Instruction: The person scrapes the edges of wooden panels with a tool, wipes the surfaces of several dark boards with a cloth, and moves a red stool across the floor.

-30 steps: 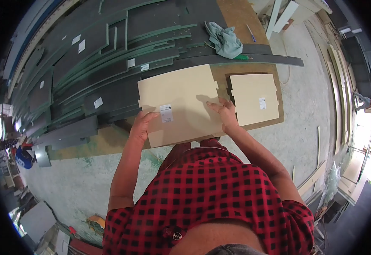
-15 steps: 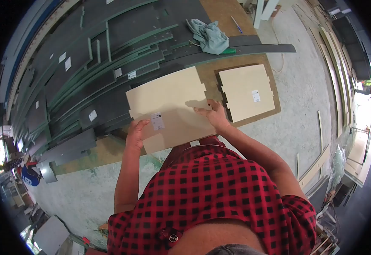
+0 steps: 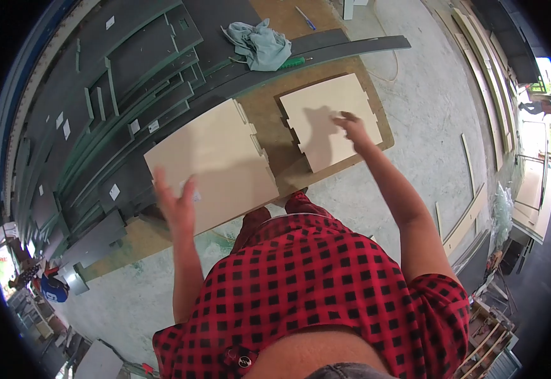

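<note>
A large cream panel [image 3: 225,145] with a notched right edge lies on the brown board at the front of the bench. Over its left side is my left hand [image 3: 175,205], fingers spread and slightly blurred, holding nothing. Part of a white label [image 3: 196,195] shows just beside its thumb. To the right, a smaller cream panel [image 3: 326,107] with notches on both sides lies flat. My right hand [image 3: 353,129] hovers above this panel, fingers apart, and casts a shadow on it. I see nothing in that hand.
Dark grey-green panels and strips [image 3: 155,82] cover the bench's left and back. A crumpled cloth [image 3: 259,45], a green-handled tool [image 3: 295,62] and a pen [image 3: 305,18] lie behind the cream panels. Long boards [image 3: 477,82] rest at far right. Another person [image 3: 540,107] is in the distance.
Both hands have let go of the large panel. My right hand has moved right, over the smaller panel, and my left hand has lifted with fingers spread. The view has shifted.
</note>
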Available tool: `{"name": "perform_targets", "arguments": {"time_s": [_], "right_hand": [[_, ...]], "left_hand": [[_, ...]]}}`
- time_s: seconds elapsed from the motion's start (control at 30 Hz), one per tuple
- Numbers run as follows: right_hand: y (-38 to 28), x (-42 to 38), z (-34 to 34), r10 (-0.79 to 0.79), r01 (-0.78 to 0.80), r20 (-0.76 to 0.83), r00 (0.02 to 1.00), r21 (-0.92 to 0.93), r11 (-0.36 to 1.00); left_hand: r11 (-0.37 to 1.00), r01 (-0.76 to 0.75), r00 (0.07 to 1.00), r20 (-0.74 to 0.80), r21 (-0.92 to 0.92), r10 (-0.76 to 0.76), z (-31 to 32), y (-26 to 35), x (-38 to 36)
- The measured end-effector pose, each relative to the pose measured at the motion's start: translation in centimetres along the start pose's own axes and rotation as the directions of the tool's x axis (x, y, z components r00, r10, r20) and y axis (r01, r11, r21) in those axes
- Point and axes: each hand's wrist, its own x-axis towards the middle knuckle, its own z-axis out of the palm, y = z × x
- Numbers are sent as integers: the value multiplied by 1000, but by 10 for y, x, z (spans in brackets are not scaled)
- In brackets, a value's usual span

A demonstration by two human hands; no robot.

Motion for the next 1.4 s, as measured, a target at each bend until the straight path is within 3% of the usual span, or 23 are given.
{"name": "perform_targets", "arguments": {"time_s": [0.07, 0.1, 0.13, 0.17, 0.2, 0.27, 0.3, 0.37, 0.4, 0.47, 0.6, 0.7, 0.77, 0.8, 0.9, 1.0, 1.07, 1.1, 1.17, 1.2, 1.27, 1.4], "right_hand": [[18, 26, -38, -26, 22, -72, 997, -54, 998], [35, 43, -59, -30, 27, -65, 997, -53, 998], [58, 63, -78, -84, 46, -140, 987, -257, 965], [78, 78, -93, -153, 46, -202, 967, -452, 891], [96, 90, -104, -154, 49, -196, 969, -454, 890], [121, 104, -118, -91, -13, -251, 964, -385, 923], [116, 100, -119, -91, -12, -248, 964, -386, 922], [99, 84, -114, 22, -60, -168, 986, -222, 973], [97, 83, -115, 21, -58, -166, 986, -222, 973], [92, 82, -114, -12, -28, -159, 987, -247, 969], [102, 94, -116, -26, -7, -163, 986, -197, 980], [110, 107, -120, 2, -22, -113, 994, -179, 984], [99, 103, -120, 24, -28, -46, 999, -91, 995], [94, 101, -119, 52, -52, 8, 999, -6, 999], [77, 95, -114, 85, -85, -3, 996, 12, 996], [76, 98, -118, 120, -120, 35, 992, 9, 993], [71, 97, -122, 168, -168, -56, 984, 9, 986], [71, 96, -122, 158, -158, -46, 986, 4, 987], [74, 92, -126, -77, 68, -120, 990, -77, 995], [76, 94, -127, -85, 76, -115, 990, -83, 994], [81, 100, -128, 72, -42, -138, 988, 210, 977], [77, 85, -131, 25, 31, -234, 972, 235, 972]], "left_hand": [[965, 5, 956, 284, -263, 73, 43, 45, -5], [903, 125, 892, 444, -412, 79, 73, 55, -8], [733, 375, 810, 586, -568, 39, 105, 74, -16], [657, 549, 703, 710, -517, -28, 133, 87, -21], [562, 702, 570, 818, -437, -77, 160, 96, -25], [460, 871, 343, 883, -172, -320, 207, 102, -28], [459, 872, 344, 882, -173, -321, 230, 98, -33], [331, 933, 309, 780, -139, -545, 272, 79, -41], [330, 933, 311, 779, -141, -545, 289, 64, -45], [435, 875, 424, 767, -210, -482, 312, 43, -52], [487, 841, 510, 642, -234, -573, 329, 29, -62], [560, 814, 548, 522, -155, -653, 328, 20, -57], [420, 899, 364, 746, -124, -558, 303, 50, -45], [416, 899, 373, 736, -137, -565, 302, 51, -44], [346, 913, 394, 695, -218, -602, 305, 54, -42], [335, 910, 391, 777, -245, -494, 303, 51, -40], [364, 900, 418, 703, -238, -575, 301, 56, -38], [362, 897, 428, 697, -251, -576, 298, 60, -37], [382, 886, 453, 671, -264, -587, 285, 78, -38], [378, 885, 457, 669, -273, -586, 286, 78, -40], [332, 891, 451, 683, -309, -574, 291, 74, -42], [397, 868, 471, 750, -299, -464, 277, 69, -39]]}}
